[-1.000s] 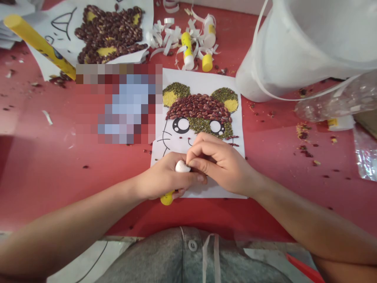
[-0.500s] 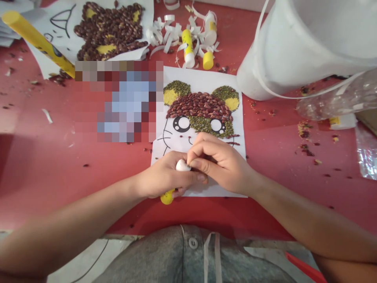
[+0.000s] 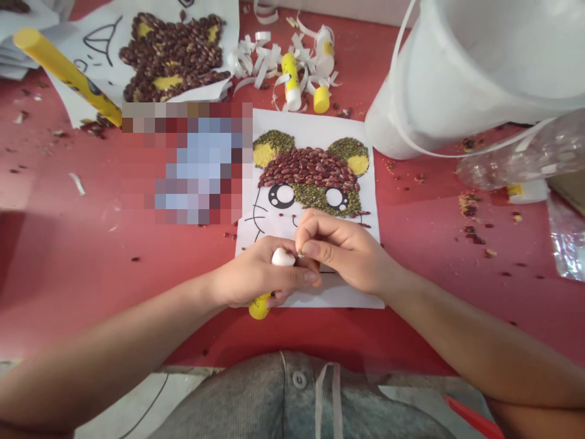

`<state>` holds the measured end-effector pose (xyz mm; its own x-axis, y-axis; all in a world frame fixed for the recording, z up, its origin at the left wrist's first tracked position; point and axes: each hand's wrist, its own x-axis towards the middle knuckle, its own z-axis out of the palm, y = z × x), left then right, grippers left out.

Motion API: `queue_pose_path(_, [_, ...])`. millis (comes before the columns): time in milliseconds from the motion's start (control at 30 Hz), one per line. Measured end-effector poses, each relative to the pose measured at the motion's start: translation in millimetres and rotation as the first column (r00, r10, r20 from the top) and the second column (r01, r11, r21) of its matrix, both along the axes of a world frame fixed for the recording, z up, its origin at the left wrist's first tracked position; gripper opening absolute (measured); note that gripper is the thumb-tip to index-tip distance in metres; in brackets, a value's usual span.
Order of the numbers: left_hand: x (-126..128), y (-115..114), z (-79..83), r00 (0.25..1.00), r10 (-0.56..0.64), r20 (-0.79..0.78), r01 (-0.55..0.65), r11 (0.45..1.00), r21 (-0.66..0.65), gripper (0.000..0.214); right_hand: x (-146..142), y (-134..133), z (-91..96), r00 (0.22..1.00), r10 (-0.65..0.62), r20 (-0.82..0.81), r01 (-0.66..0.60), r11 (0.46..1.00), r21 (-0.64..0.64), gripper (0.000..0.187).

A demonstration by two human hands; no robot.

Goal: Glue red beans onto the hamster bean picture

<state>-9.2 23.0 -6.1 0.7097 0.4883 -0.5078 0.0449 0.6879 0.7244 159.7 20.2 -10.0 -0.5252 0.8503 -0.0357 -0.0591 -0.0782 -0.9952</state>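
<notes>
Head camera, looking down: a red tabletop (image 3: 86, 292) carries a bean-and-seed mouse picture on a white sheet (image 3: 350, 125), set squarely between a person's forearms, a spot that puts it under both hands. A white plastic bucket (image 3: 470, 79) and a crumpled clear plastic bag (image 3: 516, 158) stand off to the right, away from the working area. A second bean picture (image 3: 173, 58) lies at upper left, partly under a long yellow tube (image 3: 64, 73), while a pixelated patch (image 3: 187, 164) hides part of the table. Curls of white paper (image 3: 249, 61) surround a spare glue stick (image 3: 291, 82) beyond the sheet. The left hand (image 3: 260, 274) is closed around a yellow-and-white glue stick (image 3: 283, 257), its white end up and its yellow base below, just above the sheet's lower part. The right hand (image 3: 340, 247) is narrowed to a pinch at the white end, holding a pale speck (image 3: 300, 254) too small to identify.
</notes>
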Motion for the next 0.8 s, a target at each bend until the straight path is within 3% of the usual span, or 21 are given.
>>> queue_pose_path(100, [0,0,0.6,1.000,0.005,0.014,-0.005,1.000,-0.013,0.011,3,5,-0.4,0.994,-0.113,-0.003,0.113,0.992,-0.051,0.015])
queue_pose_path(167, [-1,0,0.7,1.000,-0.002,0.027,0.003,1.000,-0.017,0.010,8,10,-0.5,0.973,-0.227,0.047,0.228,0.973,-0.018,0.011])
queue_pose_path(300, [-2,1,0.1,1.000,-0.005,0.031,0.005,1.000,-0.014,0.010,16,23,-1.3,0.877,-0.416,0.240,0.366,0.902,0.227,0.009])
queue_pose_path(467, [-2,1,0.5,0.999,-0.004,0.036,0.005,1.000,-0.024,0.010,13,32,-9.7,0.764,-0.492,0.417,0.234,0.814,0.532,0.009])
queue_pose_path(800, [-2,0,1.8,0.999,0.001,0.033,0.000,1.000,-0.030,0.010,10,41,-28.3,0.660,-0.527,0.536,-0.086,0.656,0.750,0.013])
